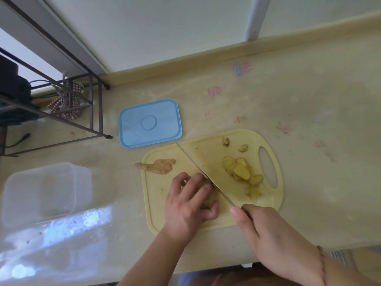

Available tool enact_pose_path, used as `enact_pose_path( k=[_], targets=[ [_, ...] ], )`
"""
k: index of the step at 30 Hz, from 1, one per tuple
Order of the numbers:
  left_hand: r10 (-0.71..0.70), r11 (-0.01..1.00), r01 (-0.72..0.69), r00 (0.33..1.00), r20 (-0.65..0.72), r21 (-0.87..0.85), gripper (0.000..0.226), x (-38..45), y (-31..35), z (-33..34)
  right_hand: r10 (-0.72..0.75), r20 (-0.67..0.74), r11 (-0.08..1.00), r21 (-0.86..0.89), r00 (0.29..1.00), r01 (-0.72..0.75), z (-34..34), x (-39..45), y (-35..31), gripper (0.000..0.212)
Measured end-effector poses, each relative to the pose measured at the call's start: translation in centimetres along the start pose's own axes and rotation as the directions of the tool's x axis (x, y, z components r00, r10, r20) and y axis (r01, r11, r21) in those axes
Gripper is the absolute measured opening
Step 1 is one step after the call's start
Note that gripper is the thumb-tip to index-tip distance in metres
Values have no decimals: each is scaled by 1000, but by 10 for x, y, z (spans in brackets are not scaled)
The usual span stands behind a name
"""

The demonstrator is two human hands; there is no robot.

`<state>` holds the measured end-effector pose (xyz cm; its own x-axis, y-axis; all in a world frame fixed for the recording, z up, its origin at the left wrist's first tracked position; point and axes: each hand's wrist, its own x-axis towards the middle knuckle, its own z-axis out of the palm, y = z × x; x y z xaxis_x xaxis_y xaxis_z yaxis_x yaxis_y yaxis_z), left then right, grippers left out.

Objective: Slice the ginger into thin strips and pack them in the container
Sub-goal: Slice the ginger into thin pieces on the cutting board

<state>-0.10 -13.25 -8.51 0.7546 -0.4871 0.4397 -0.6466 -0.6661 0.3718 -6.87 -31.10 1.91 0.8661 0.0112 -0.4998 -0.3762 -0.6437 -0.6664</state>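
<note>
Two hands are at work over the pale yellow cutting board (206, 149) at the lower centre of the frame. My left hand (188, 205) sits on the board with its fingers (198, 182) curled over a piece of ginger (210, 200), holding it down; only a little of that piece shows past my knuckles. My right hand (266, 230) comes in from the lower right, its fingers wrapped round the handle of a knife, thumb lying along the top. The knife blade (198, 166) runs diagonally up and left from that hand, passing just beside my left fingertips and resting against the held ginger, its tip reaching the board's upper left edge near the lid. To the right of the blade, a loose heap of ginger slices (241, 172) lies on the board next to its oval handle hole, with two small scraps (243, 147) above it. Another unpeeled ginger piece (159, 166) lies across the board's left edge, half on the table (309, 100). A blue lid (150, 122) lies flat on the table just above and left of the board. The clear plastic container (43, 193) stands at the left of the frame, well apart from the board. A dark metal rack (90, 112) occupies the upper left.
</note>
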Motion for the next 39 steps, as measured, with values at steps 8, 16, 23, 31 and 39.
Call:
enact_pose_path(
  k=[8,16,23,31,39],
  targets=[
    [-50,999,50,998,24,-4,23,-4,7,-7,-4,-37,998,55,999,6,9,19,12,54],
    [-61,998,61,997,40,-6,18,0,10,-7,30,-6,998,60,1000,-29,-8,-3,6,55],
    [-41,999,41,998,55,0,21,0,6,-3,13,0,1000,18,1000,-13,-12,-11,3,62],
    [-39,999,41,998,56,-17,21,1,5,-3,41,6,998,-39,999,-40,-9,-13,-2,68],
    [-24,1000,25,998,54,-14,20,2,4,-4,61,20,998,-28,998,-61,-8,-12,-4,62]
  ],
)
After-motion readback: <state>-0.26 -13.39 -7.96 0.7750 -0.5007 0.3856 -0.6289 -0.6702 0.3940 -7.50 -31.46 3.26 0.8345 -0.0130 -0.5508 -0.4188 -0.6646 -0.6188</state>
